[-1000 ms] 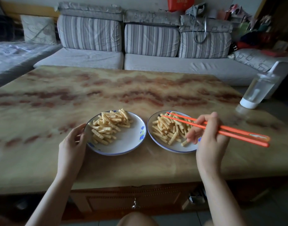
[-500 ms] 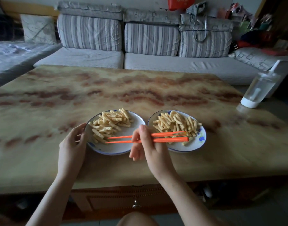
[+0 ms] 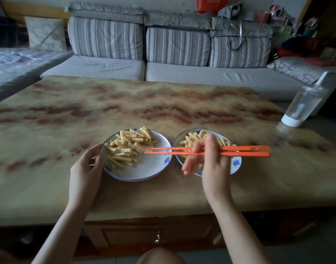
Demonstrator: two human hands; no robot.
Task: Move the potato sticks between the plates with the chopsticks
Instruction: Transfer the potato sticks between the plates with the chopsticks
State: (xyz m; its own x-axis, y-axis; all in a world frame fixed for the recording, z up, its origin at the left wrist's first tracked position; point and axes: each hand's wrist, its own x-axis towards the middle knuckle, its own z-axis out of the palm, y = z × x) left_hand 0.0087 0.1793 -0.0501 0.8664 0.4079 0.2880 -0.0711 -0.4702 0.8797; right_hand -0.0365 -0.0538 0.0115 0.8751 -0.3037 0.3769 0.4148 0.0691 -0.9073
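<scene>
Two plates (image 3: 144,173) side by side on table (image 3: 49,187).

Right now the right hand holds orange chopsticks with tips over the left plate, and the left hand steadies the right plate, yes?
Not quite. The head view shows the left hand at the rim of the left plate, not the right plate. The right hand does hold the orange chopsticks with tips over the left plate.
</scene>
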